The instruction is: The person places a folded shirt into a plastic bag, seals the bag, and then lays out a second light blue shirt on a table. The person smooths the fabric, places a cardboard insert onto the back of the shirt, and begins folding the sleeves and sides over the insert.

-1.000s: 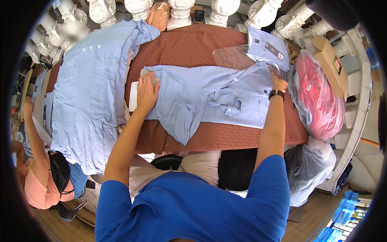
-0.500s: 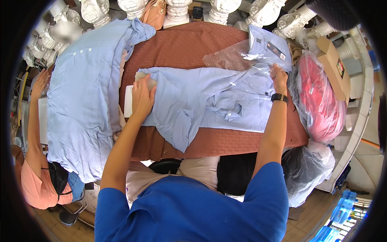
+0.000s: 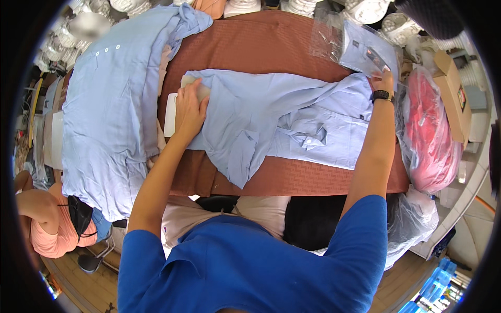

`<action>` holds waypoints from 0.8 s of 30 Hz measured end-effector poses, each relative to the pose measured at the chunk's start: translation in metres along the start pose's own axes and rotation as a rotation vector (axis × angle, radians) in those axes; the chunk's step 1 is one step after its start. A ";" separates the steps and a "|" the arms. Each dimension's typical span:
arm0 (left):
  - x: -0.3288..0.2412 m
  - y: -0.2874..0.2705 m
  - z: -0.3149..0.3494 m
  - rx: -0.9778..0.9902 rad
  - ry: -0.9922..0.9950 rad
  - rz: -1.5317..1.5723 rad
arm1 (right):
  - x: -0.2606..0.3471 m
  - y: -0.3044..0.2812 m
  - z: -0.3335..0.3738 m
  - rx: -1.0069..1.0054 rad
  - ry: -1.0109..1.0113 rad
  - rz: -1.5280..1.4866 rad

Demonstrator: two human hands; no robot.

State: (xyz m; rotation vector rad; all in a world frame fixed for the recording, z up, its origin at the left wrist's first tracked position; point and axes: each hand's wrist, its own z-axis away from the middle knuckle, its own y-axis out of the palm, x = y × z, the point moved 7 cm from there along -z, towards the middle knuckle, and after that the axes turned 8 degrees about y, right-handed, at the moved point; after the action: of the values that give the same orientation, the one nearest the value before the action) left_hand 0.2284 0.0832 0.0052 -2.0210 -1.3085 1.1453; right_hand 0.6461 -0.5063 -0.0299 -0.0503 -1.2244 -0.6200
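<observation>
A light blue shirt (image 3: 237, 104) lies spread across the brown tablecloth (image 3: 250, 47), one sleeve hanging toward me. My left hand (image 3: 190, 110) is closed at its left end, gripping a greyish-beige board (image 3: 202, 93) there. Beside that hand a white card (image 3: 170, 116) sticks out. Reaching to the far right, my right hand (image 3: 383, 79) pinches the near edge of a clear plastic bag (image 3: 324, 44) with a folded light blue shirt (image 3: 360, 44) inside. The fingertips are partly hidden by the hand.
A stack of light blue shirts (image 3: 107, 115) stands at left. On the right are a red bundle in clear plastic (image 3: 430, 135) and an open cardboard box (image 3: 451, 99). White balusters (image 3: 242, 6) line the far edge. Another person (image 3: 44, 229) sits at lower left.
My right hand has moved farther out, and the bagged shirt has shifted away to the far right, off the spread shirt. My left hand keeps its place at the shirt's end. The view has shifted.
</observation>
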 end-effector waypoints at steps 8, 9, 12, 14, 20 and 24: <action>0.005 -0.004 0.007 -0.017 -0.042 0.020 | 0.006 0.030 0.090 -0.073 0.068 0.106; 0.004 -0.003 0.006 -0.025 -0.053 0.037 | 0.018 0.030 0.127 -0.259 -0.146 0.287; 0.005 -0.002 0.004 -0.016 -0.087 0.067 | 0.031 0.038 0.218 -0.840 -0.654 0.954; 0.008 0.001 0.004 -0.006 -0.100 0.083 | -0.022 0.072 0.266 -0.190 -0.915 0.993; 0.013 0.002 0.006 -0.064 -0.108 0.136 | -0.165 0.154 0.555 1.012 -0.994 1.044; 0.015 -0.004 0.005 -0.088 -0.087 0.194 | -0.222 0.160 0.579 1.123 -0.886 1.123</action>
State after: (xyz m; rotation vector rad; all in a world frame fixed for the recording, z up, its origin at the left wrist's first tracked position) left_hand 0.2247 0.0984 -0.0003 -2.2249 -1.2453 1.2949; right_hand 0.1793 -0.0727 0.0277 -0.0570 -1.9467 1.2229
